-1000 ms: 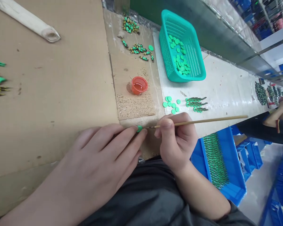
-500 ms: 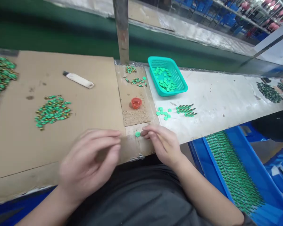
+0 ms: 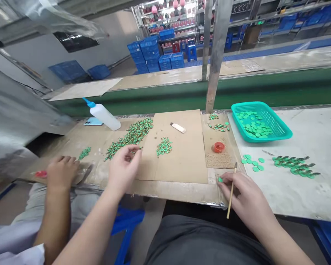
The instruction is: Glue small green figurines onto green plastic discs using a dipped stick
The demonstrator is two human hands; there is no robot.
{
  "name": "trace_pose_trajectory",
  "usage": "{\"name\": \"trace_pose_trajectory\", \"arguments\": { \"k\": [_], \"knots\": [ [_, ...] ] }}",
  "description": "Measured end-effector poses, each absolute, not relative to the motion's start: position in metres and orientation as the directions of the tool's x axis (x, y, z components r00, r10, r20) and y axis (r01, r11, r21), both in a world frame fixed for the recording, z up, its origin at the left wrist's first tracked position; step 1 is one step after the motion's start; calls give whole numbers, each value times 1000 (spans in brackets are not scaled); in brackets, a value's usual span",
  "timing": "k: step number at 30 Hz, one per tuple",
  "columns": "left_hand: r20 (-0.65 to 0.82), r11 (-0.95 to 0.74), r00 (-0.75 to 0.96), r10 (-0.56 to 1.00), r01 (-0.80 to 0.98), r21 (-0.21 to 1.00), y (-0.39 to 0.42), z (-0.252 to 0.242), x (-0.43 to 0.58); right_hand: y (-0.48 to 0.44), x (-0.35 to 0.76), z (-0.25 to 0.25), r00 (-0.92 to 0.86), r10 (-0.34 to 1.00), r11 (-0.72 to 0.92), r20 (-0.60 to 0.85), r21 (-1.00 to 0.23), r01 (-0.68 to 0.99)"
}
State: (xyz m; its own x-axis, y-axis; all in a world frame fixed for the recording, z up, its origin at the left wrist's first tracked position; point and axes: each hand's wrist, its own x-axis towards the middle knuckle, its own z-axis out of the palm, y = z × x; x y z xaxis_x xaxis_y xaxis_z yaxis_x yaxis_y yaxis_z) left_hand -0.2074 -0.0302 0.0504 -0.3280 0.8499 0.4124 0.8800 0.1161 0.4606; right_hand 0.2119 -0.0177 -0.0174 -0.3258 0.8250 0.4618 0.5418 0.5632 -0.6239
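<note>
My left hand (image 3: 124,167) is over the near edge of a large pile of small green-and-gold pieces (image 3: 138,131), its fingers curved and its thumb apart from them. A few pieces show in the gap between thumb and fingers; whether any is touched I cannot tell. My right hand (image 3: 245,191) holds a thin wooden brush (image 3: 231,200) with a dark tip, slanting up between the fingers. At the fingertips of that hand is a green disc (image 3: 220,179), near the table's front edge. Above it lies a red cup (image 3: 218,147) on a cardboard piece.
A teal basket (image 3: 288,135) holds green discs. Loose discs (image 3: 255,163) and rows of discs with dark pieces attached (image 3: 295,165) lie on the right. A smaller pile (image 3: 164,146), a white tube (image 3: 178,127) and a bottle (image 3: 106,117) stand or lie leftward. A co-worker's hand (image 3: 62,169) rests at far left.
The view has swung left, bringing the large pile, the bottle and the co-worker into sight. My left hand has moved left to the large pile. The brush now shows in my right hand.
</note>
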Motion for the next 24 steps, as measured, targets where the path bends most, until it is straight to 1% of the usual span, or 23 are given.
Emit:
{"name": "trace_pose_trajectory", "arguments": {
  "k": [2,5,7,9,11,13,15,17,20,22,24],
  "knots": [
    [277,199,-322,905,897,394,-9,56,-237,-19,213,-17,-300,828,557,474,-632,539],
    [108,236,-277,955,928,288,19,63,-260,-21,215,-12,-252,831,551,497,-666,503],
    [41,239,-256,966,941,241,32,65,-264,-23,218,-8,-219,834,543,506,-689,479],
    [13,234,-243,970,946,224,42,68,-263,-26,222,-3,-190,841,531,506,-706,469],
    [27,208,-221,975,948,239,47,72,-258,-28,227,1,-163,845,522,509,-717,463],
    [73,153,-181,981,945,288,45,79,-249,-30,230,5,-116,843,515,526,-725,457],
    [129,70,-125,984,928,366,35,85,-231,-32,232,11,-57,843,501,535,-742,445],
    [183,-35,-55,982,889,457,19,88,-204,-35,229,20,-27,862,471,506,-781,410],
    [255,-180,41,966,812,555,-12,88,-154,-40,218,38,-74,923,383,378,-880,281],
    [325,-280,90,941,747,603,-28,87,-121,-42,207,49,-133,955,284,264,-946,159],
    [419,-416,178,890,691,591,-39,90,-94,-43,198,57,-196,971,142,135,-989,26]
  ]
}}
